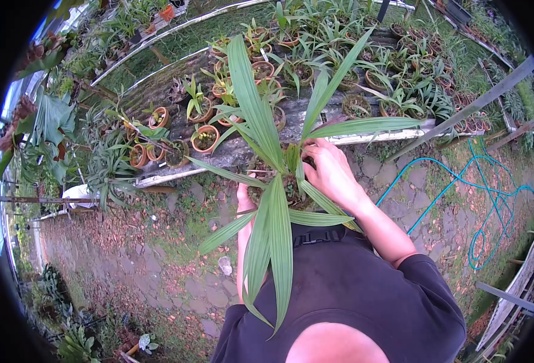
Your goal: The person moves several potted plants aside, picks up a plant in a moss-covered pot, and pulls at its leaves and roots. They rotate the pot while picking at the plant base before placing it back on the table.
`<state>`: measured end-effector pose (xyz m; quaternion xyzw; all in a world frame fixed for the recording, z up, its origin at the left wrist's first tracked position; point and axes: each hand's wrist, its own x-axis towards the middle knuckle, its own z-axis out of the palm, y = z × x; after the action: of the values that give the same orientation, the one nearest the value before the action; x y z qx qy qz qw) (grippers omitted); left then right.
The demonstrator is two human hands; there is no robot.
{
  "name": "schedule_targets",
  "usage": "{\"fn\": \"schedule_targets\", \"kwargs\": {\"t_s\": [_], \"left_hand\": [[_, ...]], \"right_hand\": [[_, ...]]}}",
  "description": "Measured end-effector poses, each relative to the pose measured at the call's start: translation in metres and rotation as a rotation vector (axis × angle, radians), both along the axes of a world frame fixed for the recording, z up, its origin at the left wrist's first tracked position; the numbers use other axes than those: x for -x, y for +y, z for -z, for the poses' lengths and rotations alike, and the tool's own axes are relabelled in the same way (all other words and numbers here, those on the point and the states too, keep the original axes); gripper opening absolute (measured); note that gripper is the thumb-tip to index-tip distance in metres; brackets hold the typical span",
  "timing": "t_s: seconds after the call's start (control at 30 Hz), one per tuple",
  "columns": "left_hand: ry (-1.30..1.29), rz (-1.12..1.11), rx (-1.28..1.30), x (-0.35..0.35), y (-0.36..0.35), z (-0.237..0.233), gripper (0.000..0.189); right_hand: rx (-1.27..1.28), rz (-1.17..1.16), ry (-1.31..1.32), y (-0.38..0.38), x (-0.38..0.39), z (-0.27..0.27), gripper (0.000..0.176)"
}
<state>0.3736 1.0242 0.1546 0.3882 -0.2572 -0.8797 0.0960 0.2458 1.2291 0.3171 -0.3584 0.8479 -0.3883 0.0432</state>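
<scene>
A large pleated-leaf plant (282, 248) spreads before a person's black T-shirt (363, 284), its base between both hands. The right hand (329, 167) curls inward there; leaves partly hide the left hand (244, 195). Neither grip's closure can be told. Terracotta pots (205, 140) stand on the tabletop (171, 176) beyond.

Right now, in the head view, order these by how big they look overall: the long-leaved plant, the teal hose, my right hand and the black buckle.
1. Long-leaved plant
2. Teal hose, counting its spread
3. Right hand
4. Black buckle
</scene>
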Motion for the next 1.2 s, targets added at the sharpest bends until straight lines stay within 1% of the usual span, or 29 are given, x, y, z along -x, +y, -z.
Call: {"fn": "schedule_targets", "kwargs": {"t_s": [0.13,0.23,0.33,0.37,0.43,0.47,0.57,0.6,0.63,0.7,0.8,0.9,0.97,1.03,1.07,1.13,1.17,1.2], "left_hand": [[0.046,0.009,0.042,-0.001,-0.001,-0.003,0.052],[0.077,0.022,0.081,-0.002,-0.003,-0.007,0.051],[0.103,0.03,0.114,-0.003,-0.004,-0.01,0.05],[0.111,0.033,0.122,-0.003,-0.004,-0.012,0.05],[0.124,0.043,0.144,-0.003,-0.005,-0.014,0.049],[0.131,0.048,0.155,-0.003,-0.004,-0.015,0.049],[0.152,0.065,0.192,-0.001,-0.003,-0.016,0.048],[0.165,0.074,0.207,0.0,-0.002,-0.017,0.048],[0.175,0.078,0.22,0.001,-0.001,-0.017,0.048],[0.201,0.091,0.265,0.004,0.001,-0.018,0.047],[0.245,0.108,0.353,0.005,0.004,-0.018,0.046],[0.293,0.116,0.49,0.005,0.007,-0.014,0.046],[0.329,0.116,0.596,0.006,0.009,-0.013,0.045],[0.323,0.114,0.593,0.005,0.01,-0.014,0.045],[0.293,0.115,0.506,0.004,0.01,-0.02,0.044],[0.19,0.129,0.263,0.006,0.014,-0.046,0.04],[0.166,0.143,0.304,0.005,0.012,-0.042,0.039],[0.156,0.134,0.261,0.005,0.012,-0.039,0.039]], "right_hand": [[0.041,-0.023,0.054,-0.002,0.0,0.003,0.017],[0.166,-0.046,-0.027,0.0,0.001,-0.003,0.016],[0.21,-0.048,-0.091,0.013,0.006,-0.016,0.015],[0.172,-0.048,-0.058,0.022,0.01,-0.018,0.016],[-0.122,0.061,0.235,0.041,0.008,-0.026,0.02],[-0.16,0.077,0.315,0.044,0.006,-0.03,0.022],[0.027,-0.115,0.069,0.033,0.002,-0.041,0.023],[0.041,-0.136,0.072,0.025,0.002,-0.032,0.022],[0.017,-0.145,0.196,0.018,0.003,-0.026,0.021],[-0.015,-0.179,0.236,0.008,0.006,-0.013,0.014],[-0.053,-0.144,0.298,0.002,0.007,-0.001,0.009],[-0.115,-0.129,0.309,0.002,0.009,0.01,0.009],[-0.07,-0.122,0.332,0.002,0.011,0.017,0.009],[-0.05,-0.13,0.345,0.004,0.012,0.018,0.008],[-0.053,-0.142,0.344,0.005,0.01,0.01,0.008],[-0.043,-0.162,0.328,0.007,0.008,0.007,0.007],[-0.03,-0.169,0.315,0.007,0.007,0.01,0.007],[-0.017,-0.176,0.301,0.008,0.007,0.012,0.006]]}}
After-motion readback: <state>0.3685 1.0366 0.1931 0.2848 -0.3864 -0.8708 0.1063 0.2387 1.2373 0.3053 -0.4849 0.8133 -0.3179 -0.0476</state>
